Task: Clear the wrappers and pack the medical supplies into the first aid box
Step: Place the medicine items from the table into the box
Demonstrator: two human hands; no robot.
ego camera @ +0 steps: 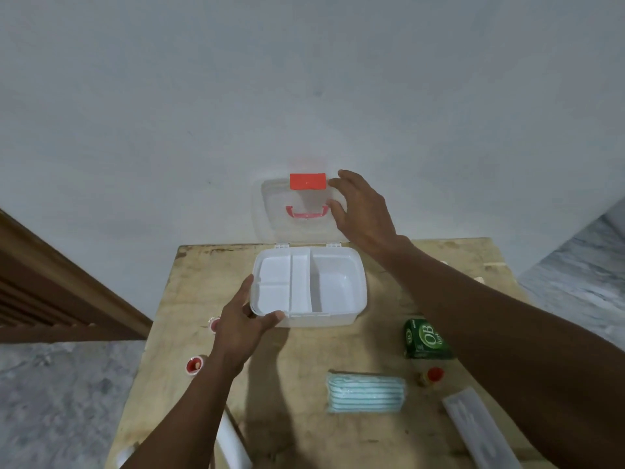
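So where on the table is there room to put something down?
Bare wood lies between the white plastic first aid box and the pack of striped blue face masks, and along the table's left edge beyond the small red-capped pots. The right side is crowded: green carton, small red-capped bottle, long clear packet.

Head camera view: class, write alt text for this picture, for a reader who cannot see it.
A person's left hand grips the front corner of an empty, open white first aid box on a wooden table, while the right hand touches its raised clear lid. A green box, a stack of face masks and a small red-capped bottle lie unpacked nearby.
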